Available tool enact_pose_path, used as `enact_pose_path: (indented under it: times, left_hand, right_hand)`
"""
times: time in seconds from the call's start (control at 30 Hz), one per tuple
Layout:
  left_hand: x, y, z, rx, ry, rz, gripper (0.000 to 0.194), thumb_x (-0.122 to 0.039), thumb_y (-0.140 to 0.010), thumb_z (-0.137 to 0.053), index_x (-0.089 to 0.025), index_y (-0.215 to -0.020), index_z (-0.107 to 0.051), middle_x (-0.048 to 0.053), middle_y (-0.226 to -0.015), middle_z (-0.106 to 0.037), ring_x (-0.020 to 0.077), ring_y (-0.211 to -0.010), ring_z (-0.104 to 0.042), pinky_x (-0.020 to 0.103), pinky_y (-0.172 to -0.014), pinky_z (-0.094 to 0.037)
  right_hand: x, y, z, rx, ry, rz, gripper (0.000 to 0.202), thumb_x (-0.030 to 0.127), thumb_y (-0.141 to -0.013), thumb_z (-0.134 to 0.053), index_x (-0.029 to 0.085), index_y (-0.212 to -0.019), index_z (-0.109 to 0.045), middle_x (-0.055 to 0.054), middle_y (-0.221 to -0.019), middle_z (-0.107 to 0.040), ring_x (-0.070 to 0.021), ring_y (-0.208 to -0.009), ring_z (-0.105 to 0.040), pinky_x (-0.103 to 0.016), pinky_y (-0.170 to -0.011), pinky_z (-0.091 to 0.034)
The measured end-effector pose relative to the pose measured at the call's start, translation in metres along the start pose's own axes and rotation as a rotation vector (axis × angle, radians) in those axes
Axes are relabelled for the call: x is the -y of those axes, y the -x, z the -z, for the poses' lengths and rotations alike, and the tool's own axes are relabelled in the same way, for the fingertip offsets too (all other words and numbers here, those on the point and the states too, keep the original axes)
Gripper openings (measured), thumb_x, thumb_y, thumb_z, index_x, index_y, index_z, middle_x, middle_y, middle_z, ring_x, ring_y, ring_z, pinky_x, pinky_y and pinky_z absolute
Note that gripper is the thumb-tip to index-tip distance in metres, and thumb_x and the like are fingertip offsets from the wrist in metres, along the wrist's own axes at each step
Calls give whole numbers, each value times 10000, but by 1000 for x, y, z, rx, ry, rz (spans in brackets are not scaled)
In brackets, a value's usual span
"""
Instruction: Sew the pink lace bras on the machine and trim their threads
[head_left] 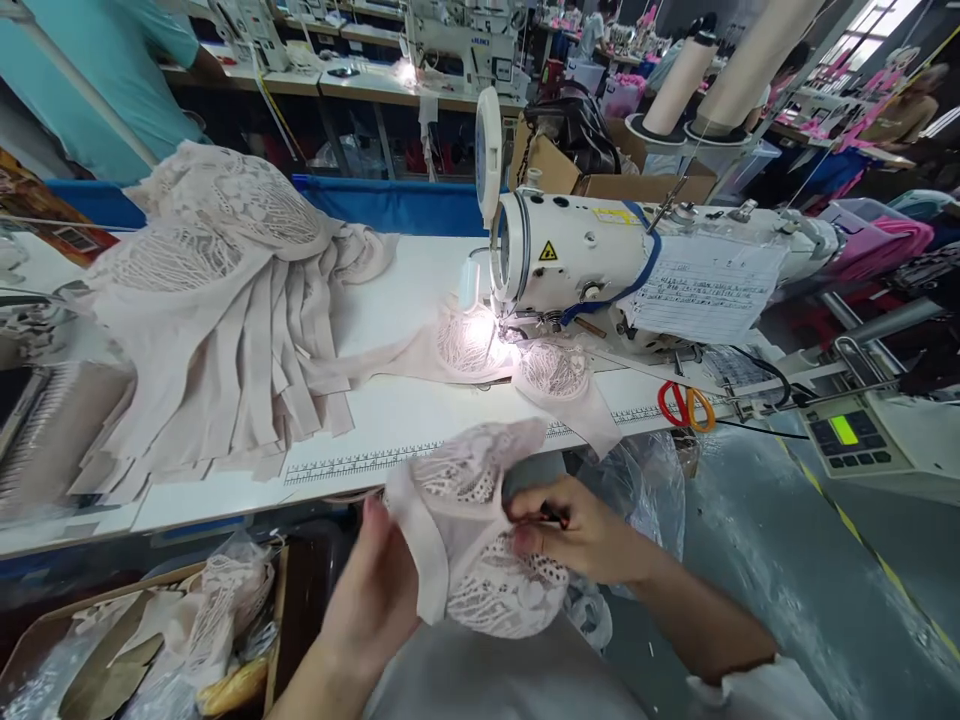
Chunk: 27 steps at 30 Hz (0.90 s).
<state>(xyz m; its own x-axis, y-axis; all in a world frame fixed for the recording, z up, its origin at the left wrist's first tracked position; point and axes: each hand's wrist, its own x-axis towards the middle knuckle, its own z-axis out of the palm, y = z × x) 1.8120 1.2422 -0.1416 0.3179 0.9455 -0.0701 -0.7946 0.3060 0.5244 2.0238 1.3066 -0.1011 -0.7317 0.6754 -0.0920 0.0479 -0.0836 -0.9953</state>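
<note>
A pale pink lace bra (480, 545) is held in front of my body, below the table's front edge. My left hand (382, 570) is closed on the bra's band at its left side. With pinched fingers my right hand (574, 530) grips the bra's middle, between the two cups. A small dark object shows in the right palm, too hidden to name. Another bra (555, 372) lies under the lit needle area of the white sewing machine (577, 250), one cup on each side of it. Its band runs left toward a pile of stacked bras (217, 290).
Scissors (686, 405) with red and orange handles lie right of the machine bed. A printed ruler (360, 462) runs along the table's front edge. A box of scraps (150, 640) stands lower left, a control panel (855, 435) at right. A person in turquoise (97, 80) is beyond the table.
</note>
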Motion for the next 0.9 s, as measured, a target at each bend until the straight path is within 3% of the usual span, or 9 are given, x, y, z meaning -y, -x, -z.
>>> enact_pose_path:
  times: [0.13,0.27,0.33,0.4,0.47,0.5,0.57,0.73,0.9]
  left_hand:
    - [-20,-16,-14,222,333,-23,448,-286,-1020,-329,-247,-1301,-675,40,-1364,-653,249,-1430,-424,432,-1248,-198]
    - [-26,-20,-13,295,426,-102,525,-359,-1041,-246,-193,-1474,-490,50,-1558,-429,258,-1476,-318,421,-1247,-190]
    - [-25,-23,-11,299,439,-179,562,-391,-1056,-171,-180,-1519,-411,52,-1595,-349,254,-1498,-252,413,-1247,-188]
    - [-25,-27,-12,315,462,-240,571,-373,-1063,-105,-195,-1539,-364,45,-1600,-332,220,-1506,-224,394,-1251,-162]
    - [-25,-31,-15,341,479,-259,575,-363,-1063,-60,-220,-1552,-325,36,-1598,-335,187,-1508,-216,378,-1254,-138]
    - [-25,-33,-16,361,481,-258,579,-369,-1060,-43,-229,-1559,-303,35,-1599,-332,179,-1508,-217,374,-1255,-130]
    - [-23,-35,-20,400,472,-256,591,-395,-1053,-18,-234,-1572,-250,44,-1608,-310,179,-1510,-214,384,-1256,-112]
    - [-6,-37,-19,448,439,-257,597,-286,-1043,33,-306,-1571,-246,11,-1623,-303,162,-1515,-213,412,-1260,-77]
    - [-2,-38,6,350,321,-276,513,-308,-1058,-173,-320,-1508,-420,10,-1557,-452,176,-1462,-370,356,-1231,-263]
  right_hand:
    - [-11,0,29,-259,248,44,354,467,-869,-709,181,-682,-621,43,-566,-457,-101,-498,-358,-261,-494,-258]
    - [-20,4,54,-837,678,196,106,296,-856,-711,213,-791,-723,-39,-801,-603,-171,-689,-521,-286,-602,-377]
    - [-25,8,47,-907,670,276,133,206,-871,-639,247,-871,-766,-45,-802,-615,-182,-672,-537,-299,-591,-403]
    - [-33,9,27,-539,466,309,289,136,-874,-542,278,-902,-791,-31,-727,-638,-185,-607,-564,-301,-555,-433]
    - [-44,6,3,127,176,231,347,135,-866,-507,285,-977,-800,-38,-839,-721,-203,-724,-674,-303,-624,-509]
    - [-50,3,-8,326,50,210,290,170,-845,-570,269,-989,-802,-54,-959,-742,-229,-882,-702,-324,-749,-538]
    - [-60,-6,-25,383,-230,179,241,292,-808,-702,256,-1028,-792,-76,-1113,-728,-272,-1117,-654,-390,-958,-497]
    - [-61,-27,-27,-274,-796,217,481,653,-753,-734,448,-1185,-682,-19,-1258,-655,-238,-1166,-607,-456,-952,-525]
    - [-50,-30,-4,-693,-943,256,305,423,-563,-934,390,-795,-739,25,-977,-721,-209,-1032,-641,-396,-924,-546]
